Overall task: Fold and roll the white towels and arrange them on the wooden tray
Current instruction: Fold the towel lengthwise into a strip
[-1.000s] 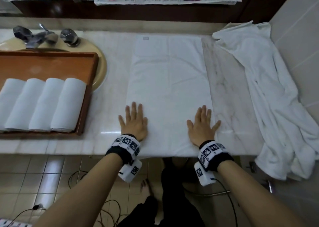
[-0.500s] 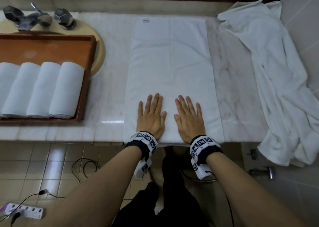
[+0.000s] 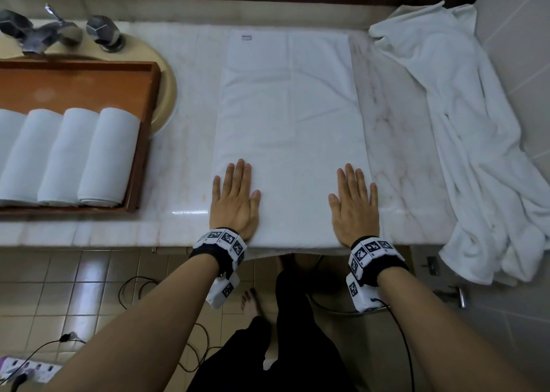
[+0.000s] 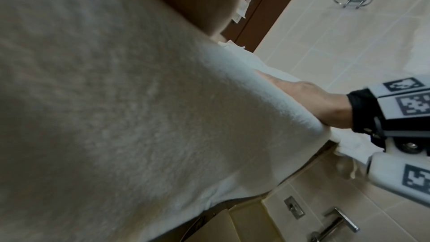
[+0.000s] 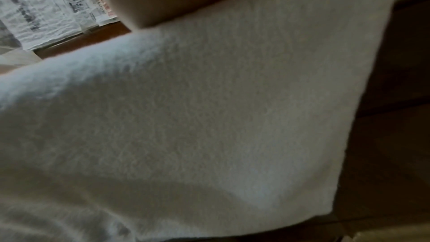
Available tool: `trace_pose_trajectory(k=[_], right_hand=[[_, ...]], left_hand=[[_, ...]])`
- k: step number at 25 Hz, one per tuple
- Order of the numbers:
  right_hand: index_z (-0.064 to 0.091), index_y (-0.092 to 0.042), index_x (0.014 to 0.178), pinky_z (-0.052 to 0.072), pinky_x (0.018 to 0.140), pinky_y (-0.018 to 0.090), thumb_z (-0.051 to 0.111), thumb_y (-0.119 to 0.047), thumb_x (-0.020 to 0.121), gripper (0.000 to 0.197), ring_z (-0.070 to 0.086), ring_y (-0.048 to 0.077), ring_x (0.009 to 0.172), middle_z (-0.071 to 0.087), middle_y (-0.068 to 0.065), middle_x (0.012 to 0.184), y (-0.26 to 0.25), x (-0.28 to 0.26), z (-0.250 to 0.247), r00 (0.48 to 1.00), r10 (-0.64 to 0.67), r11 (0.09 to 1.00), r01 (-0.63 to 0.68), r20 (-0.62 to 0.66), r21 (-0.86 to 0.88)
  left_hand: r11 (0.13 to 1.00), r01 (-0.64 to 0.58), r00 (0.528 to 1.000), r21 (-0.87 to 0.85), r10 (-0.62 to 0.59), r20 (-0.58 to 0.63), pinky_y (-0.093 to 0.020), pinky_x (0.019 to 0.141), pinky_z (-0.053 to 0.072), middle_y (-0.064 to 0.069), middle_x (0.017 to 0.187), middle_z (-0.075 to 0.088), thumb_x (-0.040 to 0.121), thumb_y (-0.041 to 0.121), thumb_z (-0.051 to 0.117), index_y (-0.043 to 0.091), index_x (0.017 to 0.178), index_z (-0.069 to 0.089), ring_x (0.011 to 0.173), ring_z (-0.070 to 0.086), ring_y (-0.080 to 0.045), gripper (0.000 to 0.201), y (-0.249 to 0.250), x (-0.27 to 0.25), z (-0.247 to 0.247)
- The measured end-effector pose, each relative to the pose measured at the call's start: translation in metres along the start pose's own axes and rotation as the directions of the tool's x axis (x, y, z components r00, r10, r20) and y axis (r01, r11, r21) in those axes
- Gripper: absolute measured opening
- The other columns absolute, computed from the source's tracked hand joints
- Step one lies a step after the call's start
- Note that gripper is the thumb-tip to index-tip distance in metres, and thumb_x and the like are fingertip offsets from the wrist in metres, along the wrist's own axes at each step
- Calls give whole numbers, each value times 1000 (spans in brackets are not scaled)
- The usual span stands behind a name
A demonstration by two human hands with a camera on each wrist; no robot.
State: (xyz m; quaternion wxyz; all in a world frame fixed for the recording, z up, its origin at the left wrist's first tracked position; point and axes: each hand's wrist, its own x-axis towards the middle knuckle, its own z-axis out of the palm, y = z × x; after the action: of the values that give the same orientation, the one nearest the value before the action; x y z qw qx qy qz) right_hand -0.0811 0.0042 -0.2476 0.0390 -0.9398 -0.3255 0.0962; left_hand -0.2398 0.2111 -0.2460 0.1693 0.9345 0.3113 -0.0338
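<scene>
A folded white towel (image 3: pixel 290 117) lies flat as a long strip on the marble counter (image 3: pixel 184 165), its near end hanging a little over the front edge. My left hand (image 3: pixel 235 198) presses flat on its near left edge with straight fingers. My right hand (image 3: pixel 354 202) presses flat on its near right edge in the same way. The wooden tray (image 3: pixel 143 135) sits at the left and holds several rolled white towels (image 3: pixel 108 156) side by side. In both wrist views the towel (image 4: pixel 130 109) (image 5: pixel 209 117) fills the frame; the left wrist view also shows my right hand (image 4: pixel 314 104) on it.
A pile of loose white towels (image 3: pixel 476 141) drapes over the counter's right end against the tiled wall. A faucet (image 3: pixel 56 31) and basin rim sit behind the tray. Cables and a power strip (image 3: pixel 26 372) lie on the tiled floor below.
Both hands slid from the towel's outer edges to its middle, then spread apart again to the left and right edges. The towel stays flat in place.
</scene>
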Motion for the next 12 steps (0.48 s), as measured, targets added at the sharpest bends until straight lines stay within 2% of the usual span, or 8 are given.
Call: trace_pose_trajectory(k=[3, 6, 7, 8, 9, 10, 11, 12], right_hand=[[3, -15, 156, 0, 120, 51, 8, -46, 98, 66, -6, 17, 149, -7, 0, 163, 7, 0, -7, 989, 133, 991, -134, 70, 10], [-13, -12, 153, -7, 114, 64, 16, -49, 101, 70, -23, 19, 146, -26, 2, 159, -12, 14, -25, 884, 396, 906, -421, 251, 53], [-16, -12, 152, -9, 112, 66, 18, -48, 101, 70, -25, 20, 145, -28, 2, 158, -29, 20, -29, 888, 373, 914, -402, 270, 61], [-17, -14, 152, -10, 110, 66, 20, -44, 102, 69, -25, 20, 145, -28, 0, 158, -48, 28, -33, 931, 252, 955, -284, 264, 90], [-16, -16, 152, -10, 111, 65, 21, -40, 103, 66, -23, 19, 146, -27, -2, 158, -65, 36, -34, 964, 60, 988, -95, 259, 124], [-13, -19, 153, -9, 113, 63, 22, -36, 104, 63, -22, 17, 146, -24, -4, 159, -77, 42, -33, 954, -120, 986, 81, 276, 146], [-11, -20, 154, -7, 115, 61, 22, -33, 104, 61, -20, 15, 147, -22, -5, 160, -79, 50, -34, 930, -227, 970, 189, 291, 151], [-10, -21, 154, -6, 116, 59, 22, -33, 104, 61, -18, 14, 147, -21, -6, 160, -72, 57, -34, 924, -248, 967, 217, 293, 134]], left_hand=[[999, 32, 999, 1, -32, 4, -40, 121, -8, 5, 162, -12, 101, 42, 12, 20, 155, -5, 148, -14, -11, 61, -20, -5, -10], [975, 222, 971, -10, -220, 92, -45, 119, -12, -1, 160, -21, 102, 43, 13, 15, 154, -12, 147, -20, -16, 64, -19, 3, -23], [968, 251, 962, -32, -245, 124, -46, 119, -13, -4, 159, -24, 102, 44, 15, 13, 153, -14, 146, -22, -19, 66, -5, 10, -26], [973, 221, 964, -71, -207, 165, -45, 118, -14, -6, 158, -26, 103, 44, 15, 11, 152, -15, 145, -24, -20, 67, 15, 20, -29], [983, 138, 970, -119, -110, 215, -43, 118, -15, -6, 157, -27, 103, 44, 14, 11, 152, -16, 145, -24, -19, 66, 36, 30, -29], [986, 40, 965, -164, 4, 262, -40, 117, -15, -4, 158, -27, 103, 43, 12, 14, 152, -16, 145, -24, -17, 64, 54, 36, -27], [982, -41, 953, -183, 93, 288, -39, 117, -15, -2, 158, -25, 104, 42, 11, 16, 153, -14, 145, -23, -15, 61, 63, 41, -25], [984, -71, 947, -165, 119, 300, -38, 116, -15, 0, 159, -23, 104, 41, 11, 18, 153, -13, 146, -21, -14, 59, 58, 46, -26]])
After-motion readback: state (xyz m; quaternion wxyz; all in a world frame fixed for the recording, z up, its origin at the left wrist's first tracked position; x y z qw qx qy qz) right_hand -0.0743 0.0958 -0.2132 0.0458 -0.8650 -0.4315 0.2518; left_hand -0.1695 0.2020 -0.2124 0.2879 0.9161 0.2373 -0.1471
